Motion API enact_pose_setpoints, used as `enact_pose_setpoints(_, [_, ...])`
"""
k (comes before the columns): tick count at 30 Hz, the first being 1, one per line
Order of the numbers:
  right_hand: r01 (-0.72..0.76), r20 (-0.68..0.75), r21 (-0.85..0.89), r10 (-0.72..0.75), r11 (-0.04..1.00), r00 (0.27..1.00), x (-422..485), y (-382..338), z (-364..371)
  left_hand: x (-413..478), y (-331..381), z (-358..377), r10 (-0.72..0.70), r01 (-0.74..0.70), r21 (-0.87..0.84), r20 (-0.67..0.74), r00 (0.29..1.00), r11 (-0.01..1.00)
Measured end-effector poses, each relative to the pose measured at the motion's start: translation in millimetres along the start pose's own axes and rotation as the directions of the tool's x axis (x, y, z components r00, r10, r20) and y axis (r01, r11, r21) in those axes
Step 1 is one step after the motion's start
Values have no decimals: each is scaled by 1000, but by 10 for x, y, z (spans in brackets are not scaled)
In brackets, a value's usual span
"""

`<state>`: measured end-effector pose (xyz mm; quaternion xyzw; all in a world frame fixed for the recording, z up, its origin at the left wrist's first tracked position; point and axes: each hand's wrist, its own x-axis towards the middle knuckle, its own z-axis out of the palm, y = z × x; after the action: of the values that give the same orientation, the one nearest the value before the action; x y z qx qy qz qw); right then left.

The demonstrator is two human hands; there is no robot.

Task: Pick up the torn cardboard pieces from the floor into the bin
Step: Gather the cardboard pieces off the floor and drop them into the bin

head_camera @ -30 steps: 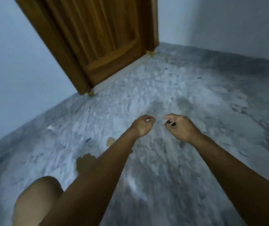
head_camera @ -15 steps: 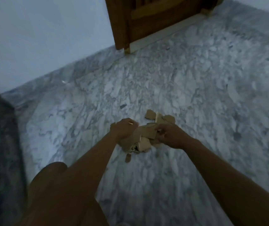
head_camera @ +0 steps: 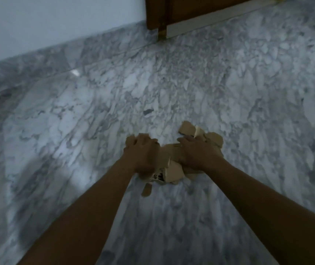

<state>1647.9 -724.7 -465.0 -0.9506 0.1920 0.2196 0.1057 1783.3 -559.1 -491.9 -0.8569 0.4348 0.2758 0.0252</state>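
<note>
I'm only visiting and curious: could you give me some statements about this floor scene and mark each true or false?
1. The left hand and right hand are both on the cardboard pieces. True.
2. A bin stands beside the pile. False: no bin is in view.
3. The floor is wooden. False: it is grey-white marble; only the door is wooden.
4. One small scrap lies nearer the person than both hands. True.

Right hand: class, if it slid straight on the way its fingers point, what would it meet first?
Probably the torn cardboard pieces just beyond the right hand; depth is unclear.
</note>
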Motion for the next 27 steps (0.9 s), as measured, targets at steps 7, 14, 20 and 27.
enact_pose_setpoints(7, [23, -50, -142, -30, 990, 998, 259, 12, 147, 72, -63, 169, -115, 144, 55, -361, 925, 988])
enact_pose_setpoints(14, [65, -76, 189, -51, 980, 996, 150, 104, 10, -145, -103, -19, -314, 150, -494, -267, 911, 856])
enact_pose_setpoints(20, [-80, 47, 437, 66, 896, 997, 39, 107, -202, -617, -422, -512, -313, 271, -462, -13, 950, 844])
enact_pose_setpoints(27, [-270, 113, 392, 246, 879, 963, 74, -387, 232, -1058, -688, -44, -439, 222, -651, -189, 878, 725])
